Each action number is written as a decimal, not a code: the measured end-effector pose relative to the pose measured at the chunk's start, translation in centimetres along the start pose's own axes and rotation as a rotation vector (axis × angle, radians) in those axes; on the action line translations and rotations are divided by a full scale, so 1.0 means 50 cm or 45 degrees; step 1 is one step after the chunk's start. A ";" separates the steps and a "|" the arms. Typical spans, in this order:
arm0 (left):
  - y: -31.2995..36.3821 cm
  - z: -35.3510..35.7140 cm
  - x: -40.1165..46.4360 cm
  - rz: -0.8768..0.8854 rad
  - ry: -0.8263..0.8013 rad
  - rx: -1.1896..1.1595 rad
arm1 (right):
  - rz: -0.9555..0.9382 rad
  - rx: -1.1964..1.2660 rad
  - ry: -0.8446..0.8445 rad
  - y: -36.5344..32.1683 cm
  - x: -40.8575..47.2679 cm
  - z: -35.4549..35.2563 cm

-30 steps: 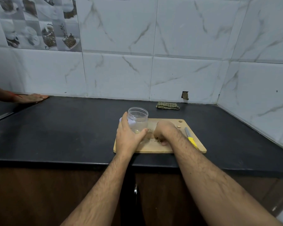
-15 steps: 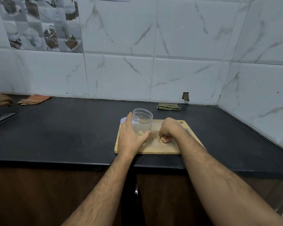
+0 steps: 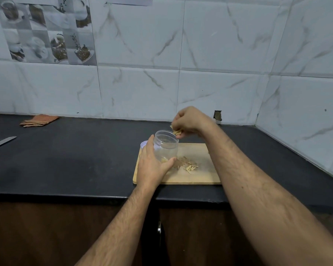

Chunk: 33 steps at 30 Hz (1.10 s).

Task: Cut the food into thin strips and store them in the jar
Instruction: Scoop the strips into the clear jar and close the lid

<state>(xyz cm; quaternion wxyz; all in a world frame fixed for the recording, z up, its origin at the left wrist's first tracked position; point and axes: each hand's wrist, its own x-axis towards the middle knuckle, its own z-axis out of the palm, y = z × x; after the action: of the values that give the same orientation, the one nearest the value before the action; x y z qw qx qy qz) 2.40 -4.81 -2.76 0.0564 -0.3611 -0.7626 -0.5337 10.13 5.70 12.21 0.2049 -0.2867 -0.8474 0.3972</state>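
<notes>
A clear plastic jar (image 3: 166,145) stands on the wooden cutting board (image 3: 200,175), tilted a little toward the right, with a few pale strips at its bottom. My left hand (image 3: 153,166) grips the jar's side. My right hand (image 3: 190,121) is raised just above the jar's open mouth and pinches a bunch of thin yellow food strips (image 3: 176,131). More cut strips (image 3: 189,167) lie in a small pile on the board beside the jar. A white lid (image 3: 143,144) shows behind my left hand.
The black countertop (image 3: 75,160) runs to the tiled wall. A folded orange cloth (image 3: 39,120) lies at the back left. A metal blade (image 3: 2,143) pokes in at the left edge. The right wall meets the counter in a corner.
My right hand has risen from the pile on the board to the jar's mouth, carrying strips. The jar has tilted slightly. The other person's hand at the far left has gone.
</notes>
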 end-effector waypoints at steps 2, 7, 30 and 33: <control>0.000 0.000 0.001 0.004 0.002 0.000 | -0.023 -0.132 -0.019 -0.019 0.014 0.022; 0.001 0.000 0.001 0.005 -0.007 0.002 | -0.086 -0.775 -0.149 -0.035 0.021 0.066; -0.008 0.004 0.009 -0.034 0.030 -0.015 | 0.044 -1.002 0.021 0.203 -0.014 0.106; -0.009 0.005 0.009 -0.040 0.029 -0.012 | -0.038 -1.044 0.022 0.204 -0.024 0.123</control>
<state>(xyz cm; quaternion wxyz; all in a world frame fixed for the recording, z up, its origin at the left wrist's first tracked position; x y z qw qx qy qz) 1.87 -4.45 -3.03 0.0550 -0.3431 -0.7651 -0.5421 10.78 6.79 0.31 0.0866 -0.3355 -0.9378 0.0212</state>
